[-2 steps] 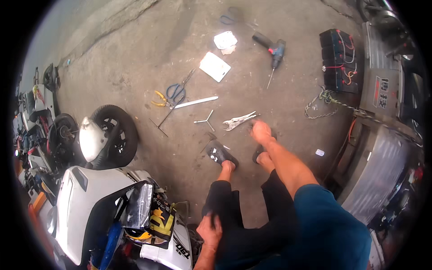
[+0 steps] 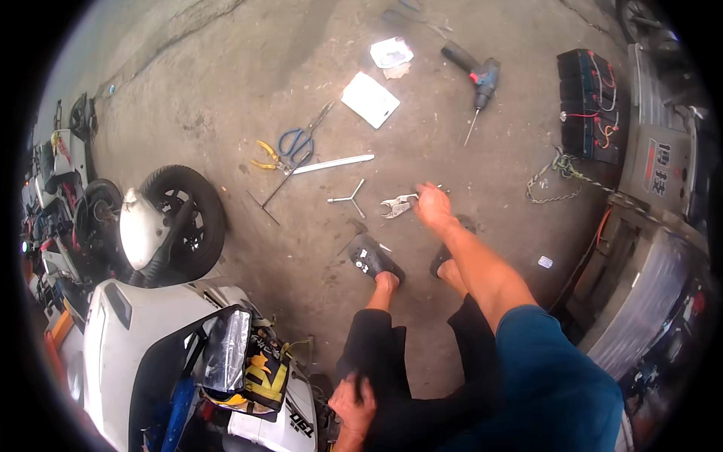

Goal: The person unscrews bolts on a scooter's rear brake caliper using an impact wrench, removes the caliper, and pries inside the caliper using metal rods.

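My right hand (image 2: 434, 208) reaches down to the concrete floor, its fingers closed over the handles of silver locking pliers (image 2: 396, 206). The jaws of the pliers point left, out past my fingers. Just left of them lies a three-armed Y-shaped wrench (image 2: 349, 198). Close to my lap, beside my left knee, my left hand (image 2: 354, 403) is curled with a small dark thing by its fingers that I cannot make out. Farther left on the floor are yellow-handled pliers (image 2: 264, 155), blue-handled scissors (image 2: 296, 145), a T-handled rod (image 2: 263, 205) and a pale bar (image 2: 334, 163).
A cordless drill (image 2: 483, 84) lies beyond, near a white card (image 2: 370, 100). A wired black battery pack (image 2: 581, 105) and a rope (image 2: 553, 181) are at right. A white scooter (image 2: 139, 331) with an open compartment stands left; a detached-looking wheel area (image 2: 205, 226) adjoins it.
My right hand has come onto the handles of the locking pliers, which lay uncovered before. My left hand stays near my knee. The whole view has shifted slightly.
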`<state>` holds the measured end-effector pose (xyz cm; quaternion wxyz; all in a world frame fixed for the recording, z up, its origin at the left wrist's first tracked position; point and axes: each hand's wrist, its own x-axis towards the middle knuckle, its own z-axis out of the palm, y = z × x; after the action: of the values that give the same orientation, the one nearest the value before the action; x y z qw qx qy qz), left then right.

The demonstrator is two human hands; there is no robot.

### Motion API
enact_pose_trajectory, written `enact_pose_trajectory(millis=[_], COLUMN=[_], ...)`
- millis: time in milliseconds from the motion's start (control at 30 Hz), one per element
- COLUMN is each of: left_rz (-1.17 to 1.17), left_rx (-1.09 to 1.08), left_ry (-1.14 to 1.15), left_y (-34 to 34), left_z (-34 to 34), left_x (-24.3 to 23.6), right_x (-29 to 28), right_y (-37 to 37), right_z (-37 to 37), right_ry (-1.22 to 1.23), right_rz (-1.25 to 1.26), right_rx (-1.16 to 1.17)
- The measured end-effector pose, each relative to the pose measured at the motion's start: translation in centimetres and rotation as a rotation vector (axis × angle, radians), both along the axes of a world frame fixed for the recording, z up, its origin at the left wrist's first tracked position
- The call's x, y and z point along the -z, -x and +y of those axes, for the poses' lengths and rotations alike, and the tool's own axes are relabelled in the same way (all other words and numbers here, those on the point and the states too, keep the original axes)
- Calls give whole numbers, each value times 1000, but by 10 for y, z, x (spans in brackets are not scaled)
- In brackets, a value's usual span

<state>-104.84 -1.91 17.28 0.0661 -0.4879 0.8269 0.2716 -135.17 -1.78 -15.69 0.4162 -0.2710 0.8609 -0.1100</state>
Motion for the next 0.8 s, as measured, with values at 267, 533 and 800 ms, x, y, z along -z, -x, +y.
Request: enact_pose_trajectory(millis=[267,533,800], left_rz=[-118,-10,-251], left_rx=[70,-72,-514], left_ry=[102,-38,-519], left_y=[-31,-1,31], left_z=[8,-10,17], left_x=[-2,-4,-47], right_x=[120,66,-265], right_y=[-33,-11,-71], right_z=[-104,-89,23], right_ry=[161,115,75], right_rz=[346,-137,-598], right_rx=[-234,-607,-30])
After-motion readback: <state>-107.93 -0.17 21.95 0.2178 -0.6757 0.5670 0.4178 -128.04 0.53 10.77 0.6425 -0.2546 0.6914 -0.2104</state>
